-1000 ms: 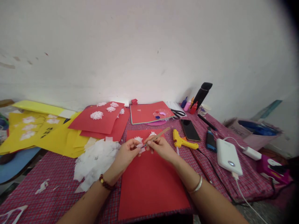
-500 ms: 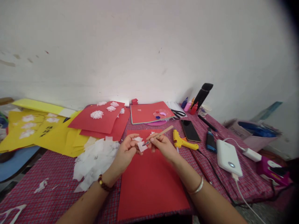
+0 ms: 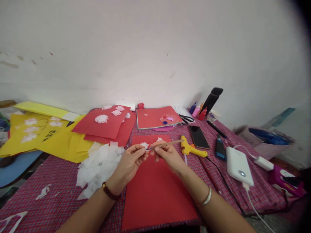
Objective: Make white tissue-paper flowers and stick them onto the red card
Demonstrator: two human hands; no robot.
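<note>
My left hand is closed, its thumb and fingertips pinching a small white tissue paper square at the tip of a slim light-wood stick. Little of the square shows between the fingers. My right hand grips that stick near its narrow dark end, and the stick lies nearly level. Whether it is a paintbrush or a pencil, I cannot tell. Both hands are above a red paper sheet, where white ruffled paper tufts sit near the top. Left of my left hand lies a loose heap of white tissue squares.
Red sheets with white paper flowers and yellow sheets lie left. On the right are a yellow glue gun, a phone, a white power bank and cables. Behind stand paint bottles and black-handled scissors.
The tissue square was spread flat at the stick's tip and is now gathered in my left fingers. The stick has tipped from a slant to nearly level.
</note>
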